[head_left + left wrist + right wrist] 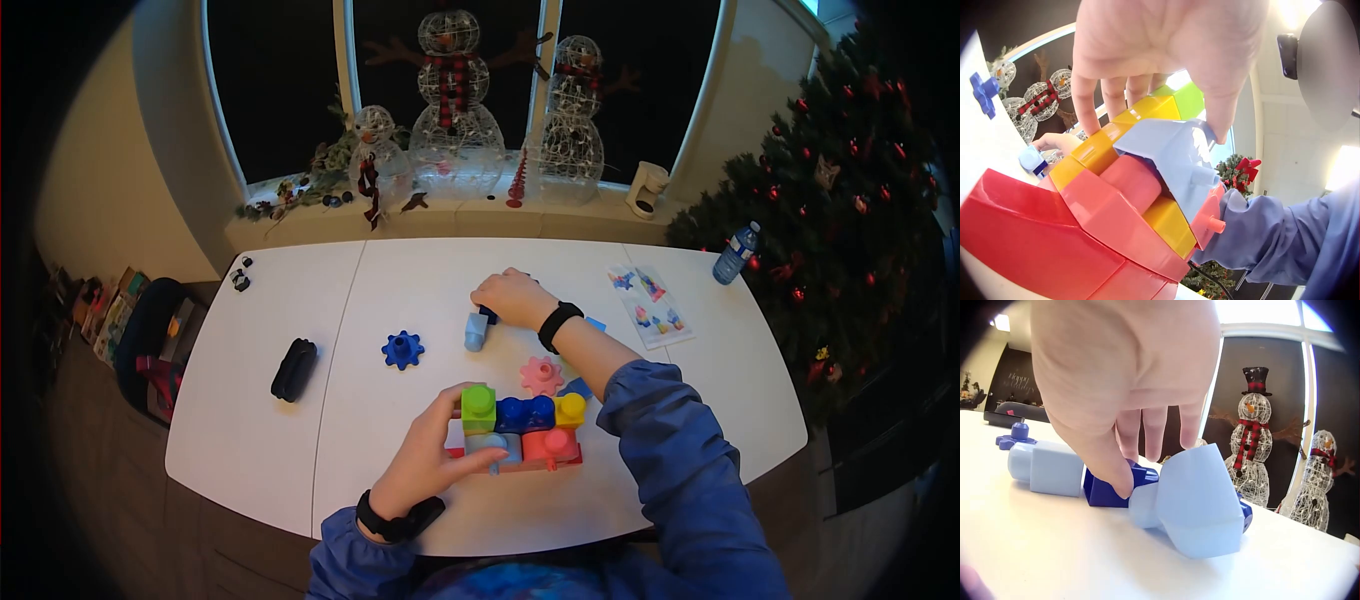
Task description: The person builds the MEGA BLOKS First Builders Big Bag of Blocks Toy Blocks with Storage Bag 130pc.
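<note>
My left hand (425, 450) grips the left end of a built stack of chunky toy blocks (550, 445) over the table's near side. Green, dark blue and yellow blocks form its top row, with light blue and pink below. In the left wrist view, red blocks (1022, 219) make up its base. Farther out, my right hand (515, 297) reaches down to the table and pinches a dark blue block (1107, 492), thumb on its near side. Light blue blocks lie close by, one angular (1200, 503) and one squarer with a rounded knob (1057, 469).
A dark blue gear-shaped piece (402, 350) and a pink one (541, 376) lie on the white table (400, 270). Right of them is a picture sheet (650, 305), with a water bottle (737, 252) at the far corner. A black case (295, 370) sits left.
</note>
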